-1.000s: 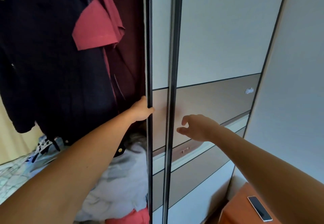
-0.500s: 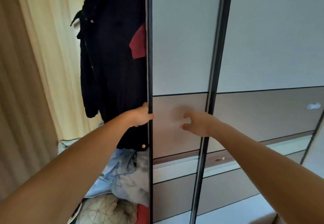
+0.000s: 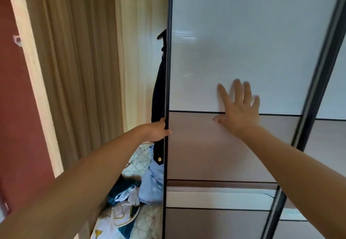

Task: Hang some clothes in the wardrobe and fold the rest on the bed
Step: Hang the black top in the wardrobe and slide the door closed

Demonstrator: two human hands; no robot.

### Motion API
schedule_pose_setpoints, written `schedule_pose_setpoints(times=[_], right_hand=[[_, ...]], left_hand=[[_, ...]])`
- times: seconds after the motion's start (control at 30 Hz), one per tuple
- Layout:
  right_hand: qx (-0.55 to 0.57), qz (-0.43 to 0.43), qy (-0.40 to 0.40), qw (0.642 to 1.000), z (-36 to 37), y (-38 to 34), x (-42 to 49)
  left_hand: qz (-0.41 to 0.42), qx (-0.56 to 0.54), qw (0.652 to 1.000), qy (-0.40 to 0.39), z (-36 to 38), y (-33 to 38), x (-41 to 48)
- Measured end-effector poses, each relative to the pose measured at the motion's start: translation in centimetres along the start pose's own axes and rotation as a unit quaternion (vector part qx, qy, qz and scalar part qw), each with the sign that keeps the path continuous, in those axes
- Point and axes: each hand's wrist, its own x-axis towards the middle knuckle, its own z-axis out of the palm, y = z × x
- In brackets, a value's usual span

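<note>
Left hand (image 3: 156, 131): the forearm runs up from lower left, in front of the red wall (image 3: 16, 107) and the beige curtain (image 3: 78, 70). It grips the dark left edge of the sliding wardrobe door (image 3: 234, 42), thumb on the front face, fingers hidden behind the edge. In the narrow gap just left of that edge hangs a dark garment (image 3: 159, 93), with a gold button (image 3: 159, 159) near its hem; the hand sits in front of it. Low in the same opening is a pile of clothes (image 3: 149, 186): a light blue piece on top, patterned fabric under it. Right hand (image 3: 238, 109) lies flat on the door, fingers straight and spread, holding nothing, palm across the seam between the white upper panel and the taupe panel below. Far right is a second door (image 3: 333, 145), past a dark frame rail.
</note>
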Motion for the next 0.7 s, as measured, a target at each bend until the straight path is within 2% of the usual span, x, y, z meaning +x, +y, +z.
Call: schedule_pose_setpoints(times=[0.07, 0.27, 0.37, 0.47, 0.53, 0.57, 0.63, 0.7], right_hand=[[-0.006, 0.001, -0.028, 1.0, 0.4, -1.6, 0.6], [-0.024, -0.027, -0.005, 0.999, 0.8, -7.4, 1.2], [-0.04, -0.045, 0.022, 0.998, 0.9, -10.3, 1.3], [-0.042, -0.054, 0.022, 0.997, 0.7, -13.2, 1.5], [-0.042, -0.059, 0.02, 0.997, 0.6, -14.8, 1.6], [-0.042, -0.063, 0.02, 0.997, 0.6, -15.6, 1.6], [-0.045, -0.07, 0.02, 0.996, 0.4, -17.1, 1.5], [-0.048, -0.087, 0.03, 0.995, 0.3, -17.8, 1.5]], left_hand=[[0.004, -0.011, 1.0, -0.001, -1.0, -1.6, -0.4], [-0.01, -0.078, 0.997, -0.007, -4.2, -6.7, -2.3], [-0.023, -0.052, 0.998, 0.042, -5.6, -8.6, -3.7], [0.019, -0.076, 0.987, 0.143, -6.6, -9.6, -5.3], [0.072, -0.089, 0.956, 0.27, -7.2, -9.6, -6.5], [0.1, -0.047, 0.931, 0.347, -7.5, -9.5, -6.7], [0.135, 0.137, 0.868, 0.458, -8.3, -8.9, -6.9], [0.149, 0.3, 0.821, 0.463, -9.2, -7.9, -6.8]])
